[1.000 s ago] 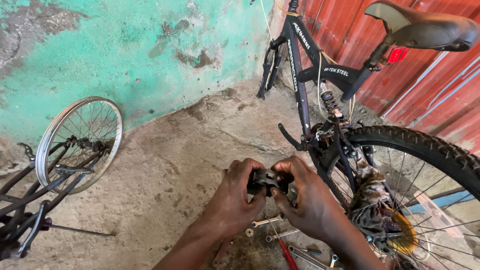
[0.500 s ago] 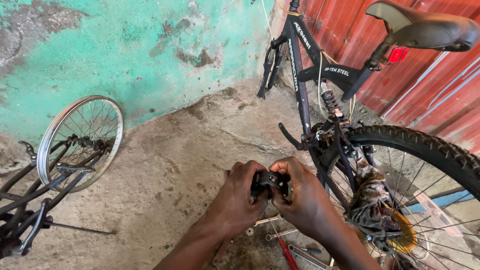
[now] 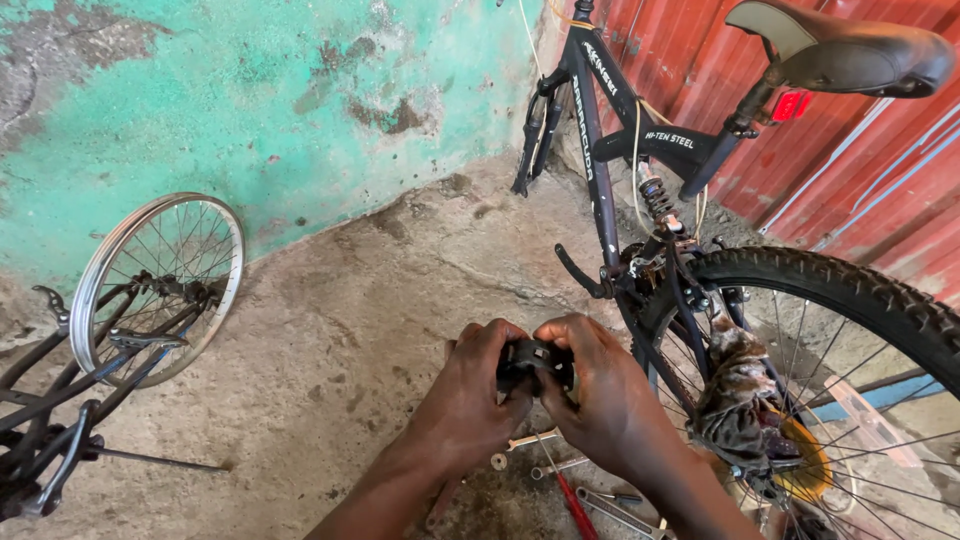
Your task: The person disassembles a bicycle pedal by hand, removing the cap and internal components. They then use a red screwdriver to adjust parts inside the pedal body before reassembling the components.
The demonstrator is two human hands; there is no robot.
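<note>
My left hand and my right hand meet in front of me, both closed around a small black bicycle part, perhaps a pedal. Its shape is mostly hidden by my fingers. The hands hover just left of the rear wheel of a black bicycle with a black saddle and a bare crank arm. A dirty rag hangs on the wheel by the hub.
Loose tools, including a red-handled one, and small bolts lie on the concrete floor under my hands. A second bike frame with a bare silver rim stands at the left. Behind are a peeling green wall and red corrugated sheeting.
My hands have sunk slightly lower in view while still working on the black part. The bicycles have not moved.
</note>
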